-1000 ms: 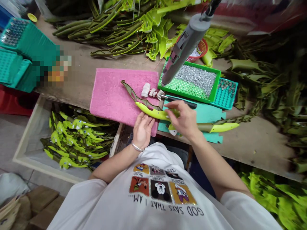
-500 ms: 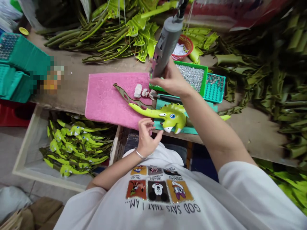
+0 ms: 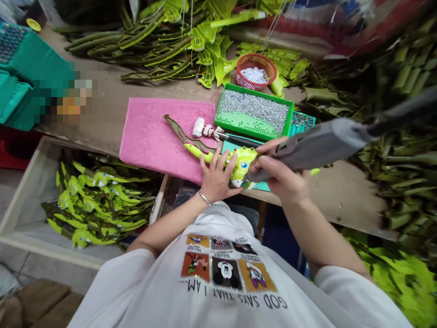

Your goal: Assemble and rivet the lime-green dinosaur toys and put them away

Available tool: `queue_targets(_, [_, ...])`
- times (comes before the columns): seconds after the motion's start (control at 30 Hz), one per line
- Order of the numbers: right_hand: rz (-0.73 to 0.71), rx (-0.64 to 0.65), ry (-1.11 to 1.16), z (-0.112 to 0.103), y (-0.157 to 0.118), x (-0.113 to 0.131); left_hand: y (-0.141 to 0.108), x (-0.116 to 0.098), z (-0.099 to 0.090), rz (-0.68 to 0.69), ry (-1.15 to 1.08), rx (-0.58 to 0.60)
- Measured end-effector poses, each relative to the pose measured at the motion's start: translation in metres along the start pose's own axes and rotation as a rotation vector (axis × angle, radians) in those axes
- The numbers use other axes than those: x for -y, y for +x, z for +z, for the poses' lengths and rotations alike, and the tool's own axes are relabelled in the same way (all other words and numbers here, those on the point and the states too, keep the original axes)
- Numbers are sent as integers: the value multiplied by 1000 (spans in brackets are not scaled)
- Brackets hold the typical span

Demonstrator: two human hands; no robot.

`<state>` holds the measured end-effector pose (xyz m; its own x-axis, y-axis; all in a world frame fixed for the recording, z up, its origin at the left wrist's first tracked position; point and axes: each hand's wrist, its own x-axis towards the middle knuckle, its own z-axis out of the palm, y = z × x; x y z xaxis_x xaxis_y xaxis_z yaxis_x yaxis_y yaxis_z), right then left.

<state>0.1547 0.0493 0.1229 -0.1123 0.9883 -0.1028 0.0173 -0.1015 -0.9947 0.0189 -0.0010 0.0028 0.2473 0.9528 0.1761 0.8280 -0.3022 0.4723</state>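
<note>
At the pink towel's edge (image 3: 164, 136), the green dinosaur toy (image 3: 243, 159) lay tail-left, left hand (image 3: 218, 175) spread open on it, right hand (image 3: 283, 173) clamped around a grey electric screwdriver (image 3: 317, 148).

- Wooden bench (image 3: 102, 86): worn bare planks, carrying all items below.
- Pink towel (image 3: 150, 136): laid flat at the bench's near edge.
- Green tray (image 3: 254, 111): packed with small metal studs, just beyond the towel's right side.
- Teal pegboard tray (image 3: 302, 124): partly tucked behind the green tray.
- Red basket (image 3: 256, 68): holds white scraps, farther back.
- Teal trays (image 3: 30, 68): stacked at far left, beside a blurred object (image 3: 68, 98), probably a small container.
- Olive-and-lime foam pieces (image 3: 153, 50): heaped along the back of the bench.
- Olive foam strips (image 3: 385, 150): piled at right, out of focus.
</note>
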Motion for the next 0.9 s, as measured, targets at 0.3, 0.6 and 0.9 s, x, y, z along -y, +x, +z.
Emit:
queue_targets(0.3, [-155, -2, 66, 0, -21, -29, 3, 2, 0, 9, -10, -18])
queue_targets(0.6, [-251, -56, 78, 3, -16, -5, -4, -2, -15, 25, -135, -147])
queue_targets(0.9, [-324, -82, 54, 15, -15, 7, -7, -7, -23, -24, -273, -174])
